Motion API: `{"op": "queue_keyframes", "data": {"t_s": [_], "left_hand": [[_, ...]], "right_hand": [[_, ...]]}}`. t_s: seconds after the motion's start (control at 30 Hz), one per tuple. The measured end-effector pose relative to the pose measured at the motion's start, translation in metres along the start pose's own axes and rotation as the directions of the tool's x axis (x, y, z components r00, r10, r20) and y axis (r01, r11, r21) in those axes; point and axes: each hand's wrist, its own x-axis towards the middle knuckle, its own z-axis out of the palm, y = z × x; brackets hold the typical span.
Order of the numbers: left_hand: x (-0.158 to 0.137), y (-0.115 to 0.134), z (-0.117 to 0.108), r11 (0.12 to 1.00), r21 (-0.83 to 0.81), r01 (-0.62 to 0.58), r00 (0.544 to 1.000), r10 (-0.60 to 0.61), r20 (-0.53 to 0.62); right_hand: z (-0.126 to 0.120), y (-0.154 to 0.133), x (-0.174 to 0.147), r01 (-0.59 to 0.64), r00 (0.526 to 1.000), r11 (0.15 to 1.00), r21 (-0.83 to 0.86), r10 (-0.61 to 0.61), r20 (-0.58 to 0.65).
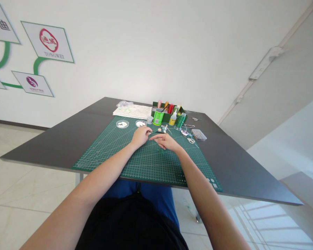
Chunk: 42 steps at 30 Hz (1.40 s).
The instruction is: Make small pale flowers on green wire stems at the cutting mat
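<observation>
My left hand (141,136) is over the middle of the green cutting mat (106,149), its thumb and fingers pinched together. What they hold is too small to make out; a thin line shows by the fingertips. Just to the right, my right hand (165,140) points leftward with its index finger stretched out and the other fingers loosely bent apart. Beneath it lie faint green strands (161,150). Beyond the hands are a dark slim tool (160,132) and a small pale ornament (165,128).
Two round dishes with white pieces (122,124) are at back left. Behind the hands stand a green can (158,117), a yellow-labelled glue bottle (173,118) and a green box (183,111) of coloured spools. White-handled scissors (190,140) and a clear plastic case (199,134) lie right.
</observation>
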Motion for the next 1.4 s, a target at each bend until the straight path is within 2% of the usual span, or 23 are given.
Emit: {"op": "queue_keyframes", "data": {"t_s": [0.3,0.53,0.73,0.9,1.03,1.4], "left_hand": [[-0.002,0.003,-0.002,0.999,0.011,-0.032,0.994,0.030,0.106],[-0.004,0.011,-0.008,0.992,0.075,-0.098,0.972,0.079,0.220],[-0.005,0.015,-0.007,0.983,0.096,-0.158,0.953,0.126,0.277],[-0.003,0.013,-0.003,0.983,0.022,-0.183,0.938,0.168,0.303],[-0.003,0.009,0.000,0.967,-0.084,-0.241,0.911,0.255,0.324],[-0.004,0.008,0.000,0.944,-0.137,-0.299,0.877,0.328,0.351]], "right_hand": [[-0.004,-0.006,-0.003,0.094,0.994,0.994,0.047,-0.092,-0.053],[-0.005,-0.003,-0.003,0.085,0.996,0.992,0.092,-0.082,-0.028],[-0.006,-0.004,-0.003,0.112,0.991,0.983,0.148,-0.099,-0.089],[-0.006,-0.003,-0.002,0.124,0.986,0.981,0.151,-0.104,-0.133],[-0.008,-0.003,-0.003,0.129,0.981,0.976,0.175,-0.099,-0.169],[-0.014,-0.002,-0.003,0.131,0.966,0.968,0.214,-0.076,-0.249]]}}
